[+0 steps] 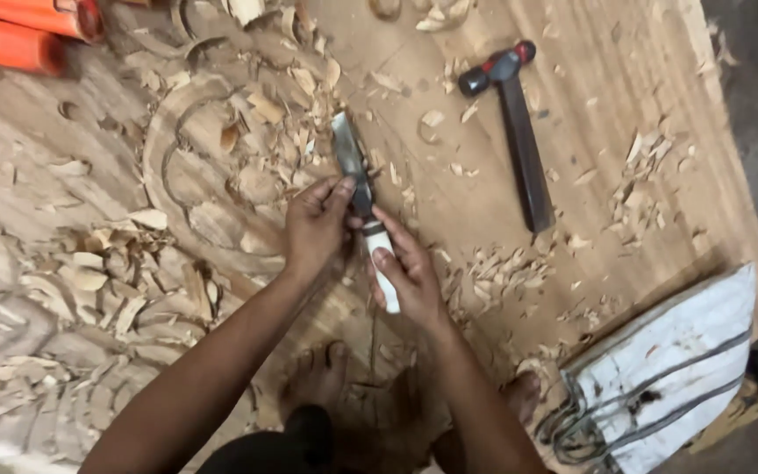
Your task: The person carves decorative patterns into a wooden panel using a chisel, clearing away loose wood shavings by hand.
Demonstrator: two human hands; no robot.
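A chisel (pixel 350 156) with a broad steel blade and a white handle lies across a large carved wooden panel (pixel 63 290). My right hand (pixel 404 268) wraps the white handle from below. My left hand (pixel 315 221) pinches the blade near where it meets the handle. The blade tip points away from me into a carved curved groove (pixel 190 167) littered with wood chips (pixel 274 114).
A hammer (pixel 511 123) with a dark shaft and red-and-black head lies on the wood to the right. Orange cylinders (pixel 19 31) sit at the top left. A white bag (pixel 660 377) with grey straps rests at the lower right. My bare feet (pixel 318 377) stand on the panel.
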